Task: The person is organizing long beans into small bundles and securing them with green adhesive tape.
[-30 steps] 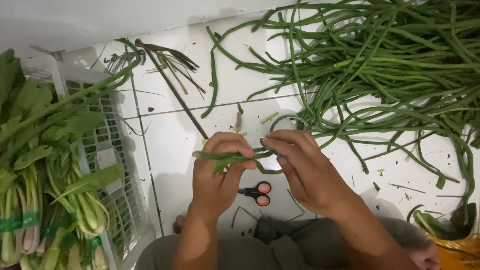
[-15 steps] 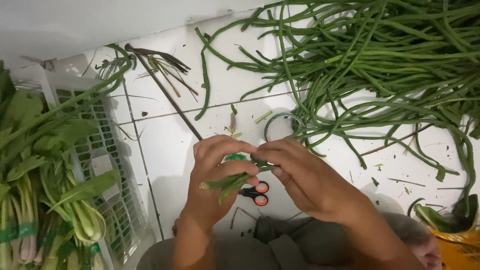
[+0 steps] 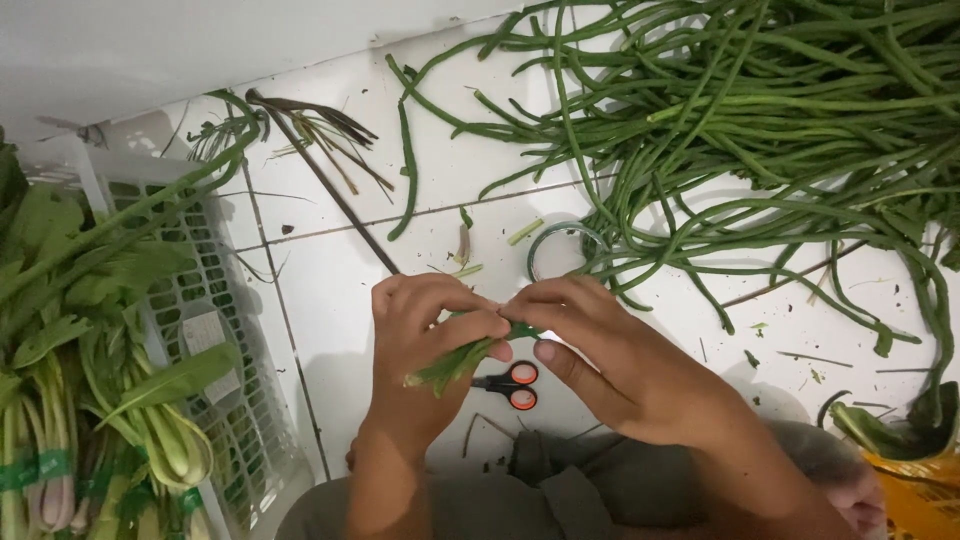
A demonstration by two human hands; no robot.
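Bundled long beans [image 3: 455, 362] sit gripped in the left hand [image 3: 425, 350], fingers closed around the bunch, its cut ends jutting down and to the left below the palm. Right hand [image 3: 610, 355] meets the left at the top of the bunch, its fingers pinched closed on the green stems there. Directly beneath both hands, a pair of small scissors [image 3: 510, 385] with orange-and-black handles lies on the white tiled floor [image 3: 330, 300]. To the left stands a white plastic basket [image 3: 205, 330] holding leafy greens [image 3: 90, 330]. Just beyond the hands lies a roll of tape [image 3: 560, 245], touching the near edge of a large loose pile of long beans [image 3: 760, 130] spread across the far right. Trimmed dark stems [image 3: 320, 130] lie at the far left.
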